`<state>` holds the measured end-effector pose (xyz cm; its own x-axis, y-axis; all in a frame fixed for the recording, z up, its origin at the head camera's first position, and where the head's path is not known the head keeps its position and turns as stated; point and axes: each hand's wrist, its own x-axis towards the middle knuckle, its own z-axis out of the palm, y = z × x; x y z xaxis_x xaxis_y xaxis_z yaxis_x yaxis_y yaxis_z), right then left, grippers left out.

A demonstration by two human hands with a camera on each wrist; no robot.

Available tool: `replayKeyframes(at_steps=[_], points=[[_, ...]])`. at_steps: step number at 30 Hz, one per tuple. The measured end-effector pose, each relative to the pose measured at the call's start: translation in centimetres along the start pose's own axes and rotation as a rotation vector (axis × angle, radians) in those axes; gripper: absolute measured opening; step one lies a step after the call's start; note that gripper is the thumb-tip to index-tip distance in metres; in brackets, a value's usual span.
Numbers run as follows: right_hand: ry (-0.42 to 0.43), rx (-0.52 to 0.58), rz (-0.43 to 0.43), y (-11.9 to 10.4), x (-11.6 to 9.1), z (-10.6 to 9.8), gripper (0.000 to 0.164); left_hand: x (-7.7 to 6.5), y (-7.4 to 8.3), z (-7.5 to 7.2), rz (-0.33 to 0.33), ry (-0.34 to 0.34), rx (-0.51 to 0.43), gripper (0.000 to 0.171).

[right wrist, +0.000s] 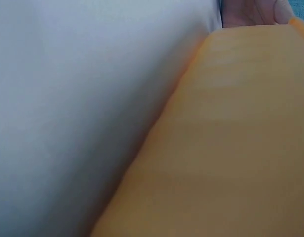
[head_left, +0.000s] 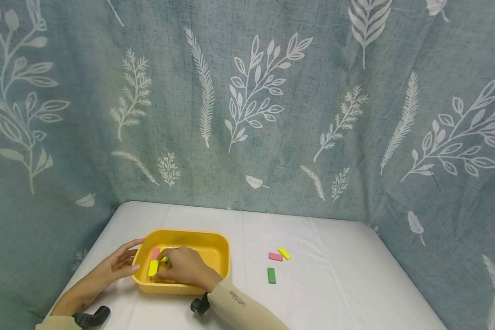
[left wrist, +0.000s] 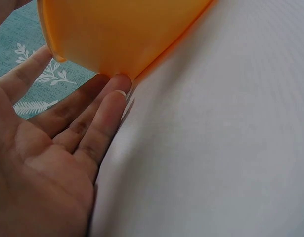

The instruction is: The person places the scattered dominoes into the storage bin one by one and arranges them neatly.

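Tray (head_left: 194,239) contacts left hand (head_left: 115,265) at one end, fingers spread; right hand (head_left: 187,266) is inside beside yellow block (head_left: 153,268); cannot tell whether it pinches anything.

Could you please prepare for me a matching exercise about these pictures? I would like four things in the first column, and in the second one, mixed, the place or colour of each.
Column one:
1) Box
2) Left hand
3) Curtain
4) Right hand

Column two:
A) Reaching inside, by some small blocks
B) Blue-green with pale leaves
C) Touching from outside, at the left end
D) Yellow-orange all over

Right pairs: 1-D, 2-C, 3-B, 4-A
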<state>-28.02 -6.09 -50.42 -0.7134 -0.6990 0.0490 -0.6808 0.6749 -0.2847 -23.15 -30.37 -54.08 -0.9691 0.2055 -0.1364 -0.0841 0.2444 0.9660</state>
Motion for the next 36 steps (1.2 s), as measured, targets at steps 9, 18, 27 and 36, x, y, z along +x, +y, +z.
replayKeyframes(at_steps=[9, 18, 27, 36], points=[[-0.005, -0.040, 0.033, 0.02, 0.25, 0.46, 0.045, 0.08, 0.14, 0.05, -0.007, -0.003, -0.020, 0.083], [0.009, -0.122, 0.002, -0.20, 0.27, 0.60, 0.045, 0.06, 0.22, -0.06, 0.003, -0.004, -0.011, 0.082], [0.022, -0.155, -0.015, -0.30, 0.19, 0.74, 0.044, -0.18, 0.22, 0.03, 0.004, -0.004, 0.001, 0.083], [0.035, -0.151, -0.023, -0.35, 0.37, 0.81, 0.044, -0.06, 0.23, -0.13, 0.038, -0.018, -0.018, 0.079]])
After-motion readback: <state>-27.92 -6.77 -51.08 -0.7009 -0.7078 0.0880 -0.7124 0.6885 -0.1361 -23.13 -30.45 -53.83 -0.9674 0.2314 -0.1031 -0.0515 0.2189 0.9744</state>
